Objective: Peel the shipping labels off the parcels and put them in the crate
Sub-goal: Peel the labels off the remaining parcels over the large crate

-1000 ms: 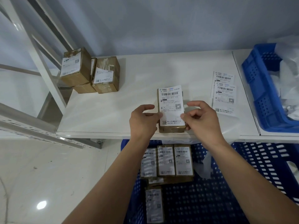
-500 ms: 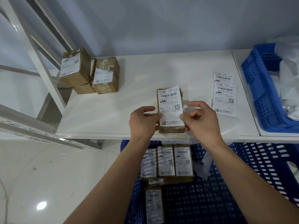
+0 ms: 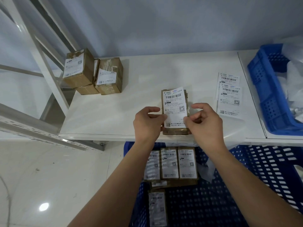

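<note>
Paper of this kind, a thin self-adhesive shipping label (image 3: 174, 107), weighs next to nothing, bends at a touch and will likely tear or curl back on itself if pulled fast or from one point only. It lies on the top face of a small brown parcel (image 3: 174, 131), which sits at the near edge of the white table (image 3: 114, 112) between the two hands. The label sits slightly askew on the box, and its far right corner looks lifted off the cardboard. The left hand (image 3: 147, 123) is curled against the parcel's left side and holds it down, thumb raised above the fingers. The right hand (image 3: 205, 123) pinches the label's lower right edge between thumb and forefinger, its other fingers loosely bent. The box looks light and stiff, with glossy tape that may slip on the smooth tabletop, so it needs that steadying grip at the side. The best hold on the label seems to be a freed corner or edge, drawn low and slowly across the face. Two peeled labels (image 3: 229, 95) lie to the right, near a blue crate (image 3: 268, 99); a second blue crate (image 3: 246, 177) below the table holds more labelled parcels (image 3: 170, 163).
</note>
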